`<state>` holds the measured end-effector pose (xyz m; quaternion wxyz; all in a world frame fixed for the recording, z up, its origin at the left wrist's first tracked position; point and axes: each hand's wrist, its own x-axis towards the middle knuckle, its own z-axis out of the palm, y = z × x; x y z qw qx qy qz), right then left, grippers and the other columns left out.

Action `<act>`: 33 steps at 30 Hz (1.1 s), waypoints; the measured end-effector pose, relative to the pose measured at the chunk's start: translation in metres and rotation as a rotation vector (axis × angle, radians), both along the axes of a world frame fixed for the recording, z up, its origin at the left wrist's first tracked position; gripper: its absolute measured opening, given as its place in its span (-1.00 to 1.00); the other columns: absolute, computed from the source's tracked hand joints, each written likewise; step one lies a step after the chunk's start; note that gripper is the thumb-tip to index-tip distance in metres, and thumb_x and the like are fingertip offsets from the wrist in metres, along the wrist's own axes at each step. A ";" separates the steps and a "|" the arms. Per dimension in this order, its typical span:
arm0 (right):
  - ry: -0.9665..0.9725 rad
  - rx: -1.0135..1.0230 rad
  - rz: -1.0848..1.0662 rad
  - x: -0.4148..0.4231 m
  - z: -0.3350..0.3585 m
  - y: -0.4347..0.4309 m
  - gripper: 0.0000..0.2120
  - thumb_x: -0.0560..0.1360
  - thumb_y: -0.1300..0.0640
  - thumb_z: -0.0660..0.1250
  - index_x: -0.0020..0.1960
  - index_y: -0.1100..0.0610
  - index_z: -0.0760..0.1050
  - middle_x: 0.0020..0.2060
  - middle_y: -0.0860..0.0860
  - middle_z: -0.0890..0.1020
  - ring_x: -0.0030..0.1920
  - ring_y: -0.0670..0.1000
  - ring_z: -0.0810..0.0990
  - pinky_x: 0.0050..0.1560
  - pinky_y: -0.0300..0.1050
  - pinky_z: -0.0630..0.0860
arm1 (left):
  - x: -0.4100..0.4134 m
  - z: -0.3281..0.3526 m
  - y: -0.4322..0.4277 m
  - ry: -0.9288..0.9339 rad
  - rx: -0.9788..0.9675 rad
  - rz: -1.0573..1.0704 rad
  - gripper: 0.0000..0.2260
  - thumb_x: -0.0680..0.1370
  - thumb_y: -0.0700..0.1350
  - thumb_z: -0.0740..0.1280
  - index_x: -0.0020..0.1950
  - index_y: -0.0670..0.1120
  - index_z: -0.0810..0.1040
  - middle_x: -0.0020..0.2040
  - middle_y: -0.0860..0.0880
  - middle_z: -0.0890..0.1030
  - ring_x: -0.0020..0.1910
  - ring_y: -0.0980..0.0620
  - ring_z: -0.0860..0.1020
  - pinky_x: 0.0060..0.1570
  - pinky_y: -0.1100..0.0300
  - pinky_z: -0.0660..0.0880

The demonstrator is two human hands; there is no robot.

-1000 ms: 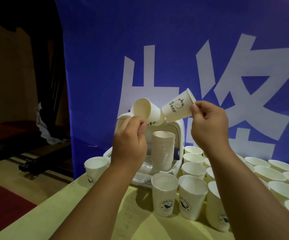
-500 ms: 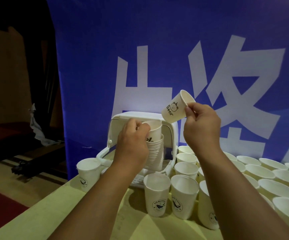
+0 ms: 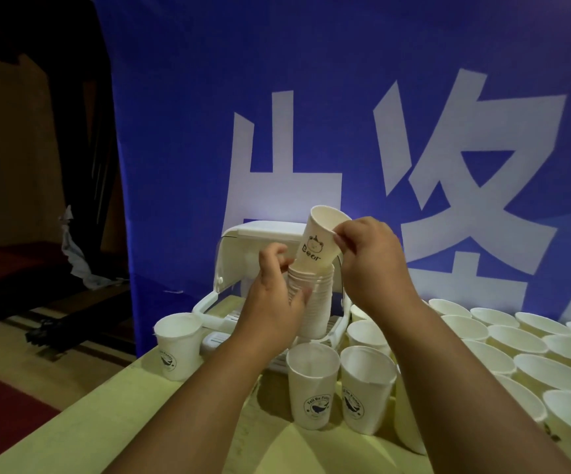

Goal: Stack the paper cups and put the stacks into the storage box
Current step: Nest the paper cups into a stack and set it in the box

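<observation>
A tall stack of white paper cups (image 3: pixel 318 302) stands inside the white storage box (image 3: pixel 260 234), whose lid is raised. My right hand (image 3: pixel 373 265) pinches a white cup with a bear print (image 3: pixel 318 244) by its rim; the cup's base sits tilted in the top of the stack. My left hand (image 3: pixel 273 299) is at the stack's left side, thumb against the stack and fingers loosely curled near its top. Whether it grips the stack is unclear.
Several loose cups stand on the yellow-green table (image 3: pixel 106 422): one at the left (image 3: pixel 176 343), two with whale prints in front (image 3: pixel 313 384), many more at the right (image 3: pixel 516 347). A blue banner (image 3: pixel 311 97) hangs right behind the box. The table's edge drops off at the left.
My left hand set its cup on the stack and slid down its side. My right hand swung the bear cup upright and lowered its base into the stack's top.
</observation>
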<state>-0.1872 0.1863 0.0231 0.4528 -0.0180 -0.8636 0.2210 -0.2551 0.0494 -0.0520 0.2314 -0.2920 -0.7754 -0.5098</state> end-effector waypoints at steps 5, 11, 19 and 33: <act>-0.126 0.153 -0.024 -0.002 -0.005 -0.009 -0.86 0.57 0.21 0.33 0.11 0.11 0.56 -0.02 -0.02 0.46 0.00 0.00 0.40 -0.05 -0.21 0.35 | -0.001 -0.006 0.003 0.017 0.036 -0.001 -0.20 0.55 0.01 0.47 0.48 0.39 -0.08 0.37 0.18 0.46 0.24 0.19 0.47 0.16 0.14 0.43; -0.259 0.135 0.041 -0.003 -0.022 -0.019 -0.77 0.52 0.17 0.39 0.18 0.10 0.54 0.41 0.07 0.33 0.20 0.08 0.50 0.18 -0.11 0.46 | -0.004 -0.010 0.002 0.071 -0.029 0.000 -0.12 0.60 -0.05 0.43 0.52 0.52 -0.16 0.51 0.11 0.31 0.36 0.10 0.39 0.21 0.05 0.47; -0.463 0.102 0.155 -0.019 -0.033 -0.006 -0.39 0.63 0.12 0.24 0.59 -0.04 0.07 0.56 -0.02 0.17 0.47 0.09 0.30 0.35 -0.05 0.34 | -0.013 -0.017 -0.001 0.029 -0.147 0.053 -0.34 0.64 -0.12 0.35 0.66 0.14 0.12 0.53 0.12 0.28 0.45 0.06 0.37 0.36 -0.03 0.50; -0.409 -0.462 0.119 -0.025 -0.038 -0.014 -0.53 0.61 -0.20 0.14 0.43 0.01 0.29 0.25 0.04 0.52 0.10 0.09 0.58 0.10 0.13 0.60 | -0.014 -0.021 -0.006 -0.081 -0.091 0.031 -0.39 0.64 0.10 0.32 0.55 0.38 0.03 0.45 0.12 0.44 0.34 0.04 0.49 0.21 -0.06 0.59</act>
